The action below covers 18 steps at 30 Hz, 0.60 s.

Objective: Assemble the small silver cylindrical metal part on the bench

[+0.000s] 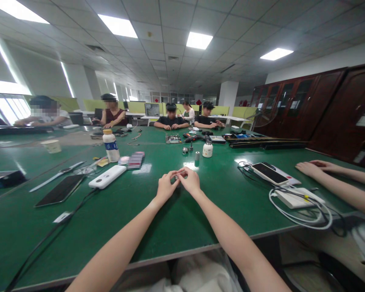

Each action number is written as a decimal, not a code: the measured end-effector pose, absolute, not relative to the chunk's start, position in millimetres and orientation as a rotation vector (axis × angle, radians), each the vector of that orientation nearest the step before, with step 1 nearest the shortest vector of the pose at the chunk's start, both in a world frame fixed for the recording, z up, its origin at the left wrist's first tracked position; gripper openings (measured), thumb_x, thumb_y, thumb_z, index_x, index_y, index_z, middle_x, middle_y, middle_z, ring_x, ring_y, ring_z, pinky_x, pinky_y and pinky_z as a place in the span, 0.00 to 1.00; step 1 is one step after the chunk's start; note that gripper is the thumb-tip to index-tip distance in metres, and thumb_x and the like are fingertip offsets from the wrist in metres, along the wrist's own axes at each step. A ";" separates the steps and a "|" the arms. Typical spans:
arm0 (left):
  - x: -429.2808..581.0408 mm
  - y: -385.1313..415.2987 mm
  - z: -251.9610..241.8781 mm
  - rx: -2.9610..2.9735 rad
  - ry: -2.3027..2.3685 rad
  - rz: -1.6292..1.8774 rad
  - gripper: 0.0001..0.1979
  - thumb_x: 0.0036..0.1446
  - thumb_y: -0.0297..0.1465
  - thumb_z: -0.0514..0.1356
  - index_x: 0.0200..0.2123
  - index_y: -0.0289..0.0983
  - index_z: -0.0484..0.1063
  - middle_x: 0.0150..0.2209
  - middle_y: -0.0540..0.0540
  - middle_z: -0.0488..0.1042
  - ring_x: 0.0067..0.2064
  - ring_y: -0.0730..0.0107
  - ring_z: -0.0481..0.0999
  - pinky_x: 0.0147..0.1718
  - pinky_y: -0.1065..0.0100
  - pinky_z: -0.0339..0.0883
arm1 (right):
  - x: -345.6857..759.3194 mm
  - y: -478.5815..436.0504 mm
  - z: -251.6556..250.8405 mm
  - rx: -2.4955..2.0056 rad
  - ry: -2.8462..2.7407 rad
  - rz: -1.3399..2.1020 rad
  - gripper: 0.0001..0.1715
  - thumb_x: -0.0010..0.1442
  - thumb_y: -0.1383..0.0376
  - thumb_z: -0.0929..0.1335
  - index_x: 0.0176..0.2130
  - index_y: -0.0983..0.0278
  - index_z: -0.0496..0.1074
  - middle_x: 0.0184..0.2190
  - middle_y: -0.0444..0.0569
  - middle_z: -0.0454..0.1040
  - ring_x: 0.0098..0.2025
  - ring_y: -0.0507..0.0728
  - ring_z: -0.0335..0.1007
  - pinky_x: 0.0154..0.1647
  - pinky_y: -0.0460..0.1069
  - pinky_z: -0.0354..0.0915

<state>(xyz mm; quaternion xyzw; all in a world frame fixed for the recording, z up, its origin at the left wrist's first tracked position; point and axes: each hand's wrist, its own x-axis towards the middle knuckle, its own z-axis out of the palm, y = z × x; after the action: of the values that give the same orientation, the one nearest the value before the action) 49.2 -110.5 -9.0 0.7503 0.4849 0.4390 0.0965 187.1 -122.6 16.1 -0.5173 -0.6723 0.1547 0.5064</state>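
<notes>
Over the green table, my left hand (166, 185) and my right hand (190, 181) meet at the fingertips. Both are closed, pinching something small and shiny (177, 177) between them; the fingers cover most of it, so I cannot make out its kind. Just beyond my hands stands a small silver cylinder (197, 158). Behind it are a shiny metal piece (185, 150), a small dark part (191, 147) and a white patterned bottle (207, 149).
A white cabled device (107, 177), dark tablet (61, 190) and blue-labelled bottle (111, 147) are at left. Phone (269, 173), white box (298, 198) and looped cables lie right, near another person's hands (310, 168). Several people sit across the table (158, 243).
</notes>
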 end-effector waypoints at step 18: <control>49.2 -112.0 -6.8 2.224 1.430 1.296 0.14 0.57 0.33 0.63 0.47 0.42 0.73 0.46 0.46 0.81 0.48 0.57 0.78 0.49 0.57 0.70 | 190.7 -118.3 16.4 -1.289 -1.529 0.364 0.09 0.58 0.62 0.67 0.40 0.57 0.73 0.22 0.39 0.77 0.26 0.55 0.74 0.32 0.47 0.67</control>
<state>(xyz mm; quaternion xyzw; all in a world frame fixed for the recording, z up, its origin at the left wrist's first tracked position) 49.2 -112.0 -6.8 0.7515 0.4834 0.4381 0.0982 190.7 -118.3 16.4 -0.5392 -0.6395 0.1523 0.5264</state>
